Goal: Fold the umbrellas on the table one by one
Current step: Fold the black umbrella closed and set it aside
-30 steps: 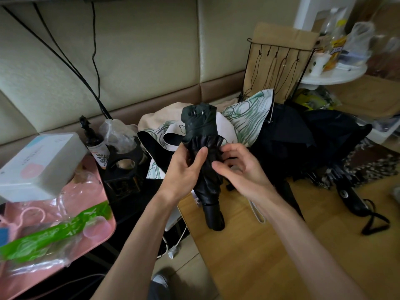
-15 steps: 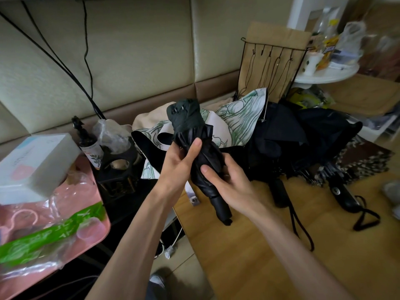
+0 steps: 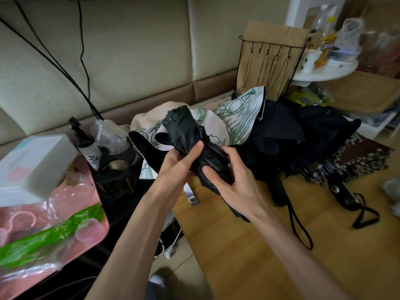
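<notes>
wood-grain table (image 3: 259, 245) runs under your right forearm, and a padded cream wall (image 3: 129, 50) rises beyond both hands. you hold a small black umbrella (image 3: 186, 131) up between your hands, tilted, with its bunched top pointing away from you and to the left. your left hand (image 3: 177, 163) grips it just below that top, thumb laid across the fabric. your right hand (image 3: 233, 180) wraps the lower part, fingers curled round the far side and thumb pressed on the cloth facing you. the lower end is mostly hidden behind this palm. both hands are grasping it; neither is loose.

just behind your hands lies a print umbrella (image 3: 238, 113), white with green lines, its canopy loose and crumpled. to the right of your right hand a black heap (image 3: 292, 135) of umbrella cloth rests on the table, touching the print umbrella. further right is a brown patterned umbrella (image 3: 363, 156). two black handles (image 3: 344, 194) with wrist straps point toward you, right of your right wrist. left of your left hand stand a bottle (image 3: 86, 144), a white box (image 3: 32, 163) and a pink tray (image 3: 93, 213). a wire rack (image 3: 270, 61) stands beyond the heap.
</notes>
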{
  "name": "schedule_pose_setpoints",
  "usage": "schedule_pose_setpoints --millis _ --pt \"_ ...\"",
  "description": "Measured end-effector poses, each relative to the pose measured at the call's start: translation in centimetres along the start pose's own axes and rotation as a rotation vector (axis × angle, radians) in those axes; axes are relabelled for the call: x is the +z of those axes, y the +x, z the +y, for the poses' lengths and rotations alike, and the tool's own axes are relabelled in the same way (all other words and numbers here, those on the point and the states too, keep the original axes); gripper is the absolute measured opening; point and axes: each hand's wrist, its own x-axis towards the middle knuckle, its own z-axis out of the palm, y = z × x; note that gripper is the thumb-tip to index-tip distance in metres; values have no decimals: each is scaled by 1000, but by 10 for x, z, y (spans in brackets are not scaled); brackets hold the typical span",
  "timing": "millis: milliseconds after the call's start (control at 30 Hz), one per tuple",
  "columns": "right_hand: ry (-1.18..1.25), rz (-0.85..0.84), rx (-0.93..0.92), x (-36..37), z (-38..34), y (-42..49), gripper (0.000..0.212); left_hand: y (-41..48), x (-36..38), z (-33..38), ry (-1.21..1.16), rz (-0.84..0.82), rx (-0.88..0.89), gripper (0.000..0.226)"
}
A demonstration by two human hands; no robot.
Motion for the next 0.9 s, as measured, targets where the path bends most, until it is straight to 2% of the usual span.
schedule_pose_setpoints --millis 67,133,267,333,400,500,600,700,800,833,900 --pt "-55 12 -2 -1 1 1 49 0 -3 -2 6 -7 -18 32" --pt "-97 108 -73 -2 0 4 44 0 -5 -2 25 -22 -25 31" --pt "-197 281 -187 -1 -1 9 20 0 -5 -4 24 -1 -11 29" --pt "-337 368 -245 0 -2 10 11 1 -5 -5 9 18 1 29" --pt "-525 436 -341 2 -6 8 10 1 -3 -6 -5 38 23 28" --pt "-696 376 -571 9 -10 3 9 2 0 -9 -42 68 36 25" --pt "-626 233 -646 12 -5 9 7 4 -3 -10 -108 67 -10 27" --pt "-380 128 -542 10 -2 11 11 3 -5 -5 -175 34 -30 28" --pt "-57 253 -297 0 -3 4 28 1 0 0 -278 -8 -36 33" --pt "22 220 -149 -4 -6 2 39 0 0 2 -314 -35 -36 38" --pt "64 2 90 -10 -10 -1 61 -4 2 3 -360 -111 -24 45"
